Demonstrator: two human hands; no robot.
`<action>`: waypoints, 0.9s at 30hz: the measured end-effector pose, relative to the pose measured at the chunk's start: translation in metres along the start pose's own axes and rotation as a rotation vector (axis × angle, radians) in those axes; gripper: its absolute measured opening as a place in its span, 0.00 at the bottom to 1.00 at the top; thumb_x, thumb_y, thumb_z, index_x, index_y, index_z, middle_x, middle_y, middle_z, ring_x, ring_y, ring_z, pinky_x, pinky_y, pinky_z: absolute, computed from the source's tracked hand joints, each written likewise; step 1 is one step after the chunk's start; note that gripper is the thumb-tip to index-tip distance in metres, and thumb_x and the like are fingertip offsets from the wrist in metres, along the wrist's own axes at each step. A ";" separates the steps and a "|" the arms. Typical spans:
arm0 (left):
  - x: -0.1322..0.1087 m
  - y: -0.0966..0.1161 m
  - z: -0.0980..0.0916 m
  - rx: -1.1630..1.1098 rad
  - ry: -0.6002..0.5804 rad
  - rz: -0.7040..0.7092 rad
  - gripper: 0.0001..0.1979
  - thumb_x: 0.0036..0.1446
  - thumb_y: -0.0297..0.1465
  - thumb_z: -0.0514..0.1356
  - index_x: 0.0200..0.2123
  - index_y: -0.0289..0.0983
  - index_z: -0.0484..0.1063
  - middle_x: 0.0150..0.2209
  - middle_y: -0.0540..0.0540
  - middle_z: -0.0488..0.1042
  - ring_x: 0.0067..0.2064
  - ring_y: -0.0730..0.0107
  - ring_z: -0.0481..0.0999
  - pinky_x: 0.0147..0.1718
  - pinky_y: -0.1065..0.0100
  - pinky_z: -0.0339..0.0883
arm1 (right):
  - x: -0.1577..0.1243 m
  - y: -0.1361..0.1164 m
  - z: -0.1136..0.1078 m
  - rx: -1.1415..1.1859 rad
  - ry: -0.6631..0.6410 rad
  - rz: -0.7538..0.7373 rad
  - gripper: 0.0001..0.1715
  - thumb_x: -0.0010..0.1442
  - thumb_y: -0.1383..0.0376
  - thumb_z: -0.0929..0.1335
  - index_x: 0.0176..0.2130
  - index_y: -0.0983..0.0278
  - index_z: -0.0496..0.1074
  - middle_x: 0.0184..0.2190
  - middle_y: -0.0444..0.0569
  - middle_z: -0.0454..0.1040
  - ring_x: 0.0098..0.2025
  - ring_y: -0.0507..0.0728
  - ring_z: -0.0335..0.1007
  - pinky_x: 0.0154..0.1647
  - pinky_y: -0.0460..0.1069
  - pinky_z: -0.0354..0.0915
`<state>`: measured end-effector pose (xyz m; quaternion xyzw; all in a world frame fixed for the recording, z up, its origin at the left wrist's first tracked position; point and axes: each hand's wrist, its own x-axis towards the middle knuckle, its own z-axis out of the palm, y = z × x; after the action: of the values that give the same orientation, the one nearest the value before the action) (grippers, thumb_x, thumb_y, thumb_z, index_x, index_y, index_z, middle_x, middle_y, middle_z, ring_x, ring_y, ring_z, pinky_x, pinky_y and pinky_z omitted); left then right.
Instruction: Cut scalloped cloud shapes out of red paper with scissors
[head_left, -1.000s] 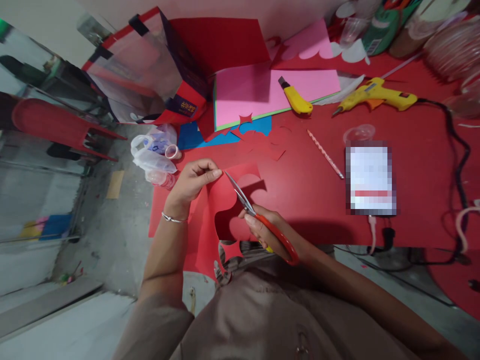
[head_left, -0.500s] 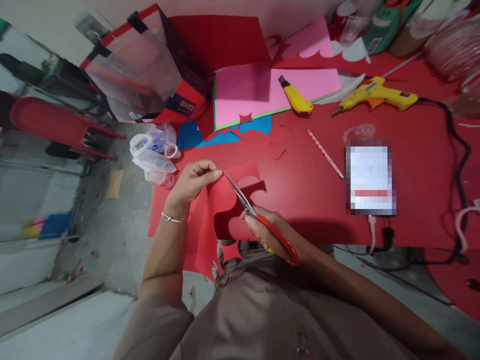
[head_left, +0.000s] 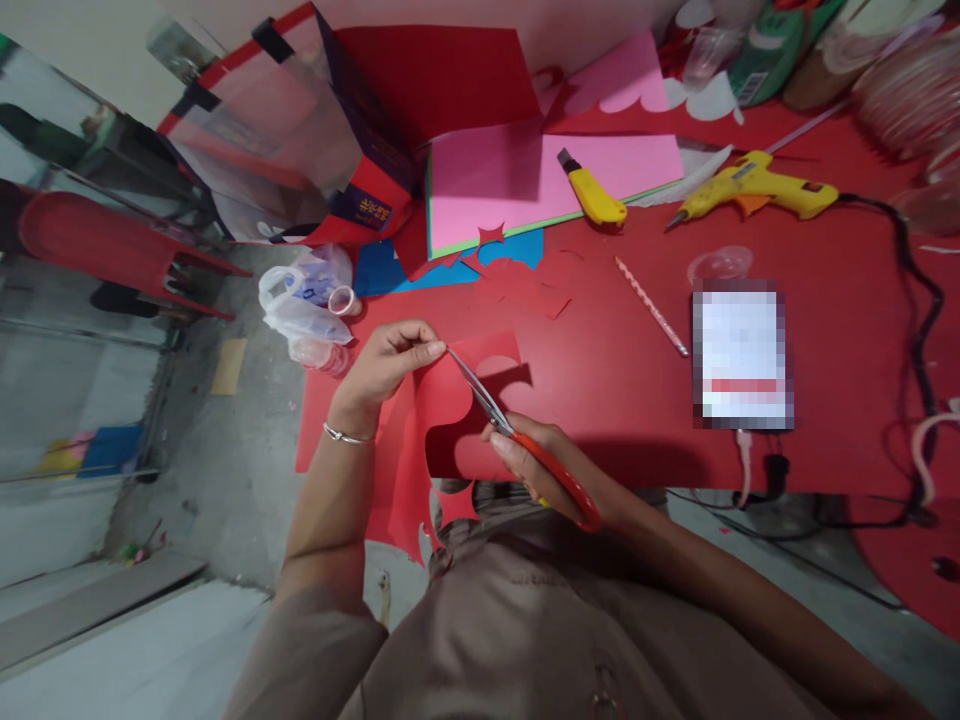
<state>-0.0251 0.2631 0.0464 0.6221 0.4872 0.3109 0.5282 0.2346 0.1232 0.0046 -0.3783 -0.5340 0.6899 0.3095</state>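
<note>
My left hand (head_left: 386,362) pinches the upper edge of a red paper sheet (head_left: 442,400) that has curved shapes cut out of it. My right hand (head_left: 536,460) grips red-handled scissors (head_left: 517,435), fingers through the loops. The blades point up and left, their tips close to my left fingertips, and lie along the paper's edge. The sheet hangs partly over the near edge of the red table (head_left: 630,370), above my lap.
Red paper scraps (head_left: 525,285), a pink and blue paper stack (head_left: 495,185), a yellow utility knife (head_left: 592,195), a yellow glue gun (head_left: 754,188) with black cord, a striped pencil (head_left: 650,305) and a blurred card (head_left: 741,355) lie on the table. A plastic bag (head_left: 304,300) sits at the left edge.
The scissors' tips have edged slightly up and left along the paper toward my left fingers. Both hands keep their hold; the sheet's lower part has shifted a little.
</note>
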 end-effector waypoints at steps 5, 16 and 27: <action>0.000 -0.002 -0.001 0.001 -0.011 -0.006 0.22 0.50 0.48 0.82 0.26 0.38 0.81 0.24 0.50 0.72 0.26 0.73 0.65 0.28 0.68 0.59 | -0.001 -0.002 -0.002 -0.011 -0.004 -0.004 0.24 0.82 0.47 0.63 0.41 0.60 0.67 0.30 0.42 0.64 0.30 0.53 0.60 0.30 0.49 0.58; -0.001 -0.002 -0.002 -0.037 -0.029 -0.052 0.24 0.52 0.49 0.81 0.25 0.36 0.79 0.25 0.50 0.70 0.28 0.73 0.64 0.29 0.69 0.59 | -0.002 -0.003 -0.002 -0.026 -0.013 -0.029 0.24 0.82 0.47 0.63 0.39 0.60 0.64 0.29 0.40 0.62 0.29 0.52 0.58 0.31 0.49 0.57; -0.001 0.000 -0.001 -0.007 -0.046 -0.042 0.24 0.52 0.49 0.80 0.25 0.37 0.78 0.24 0.50 0.69 0.28 0.72 0.63 0.29 0.68 0.58 | -0.003 -0.002 -0.003 -0.031 -0.011 -0.029 0.24 0.82 0.48 0.63 0.37 0.60 0.62 0.30 0.40 0.61 0.29 0.52 0.56 0.32 0.49 0.57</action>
<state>-0.0261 0.2629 0.0468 0.6167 0.4870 0.2871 0.5478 0.2390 0.1232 0.0070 -0.3714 -0.5518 0.6792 0.3104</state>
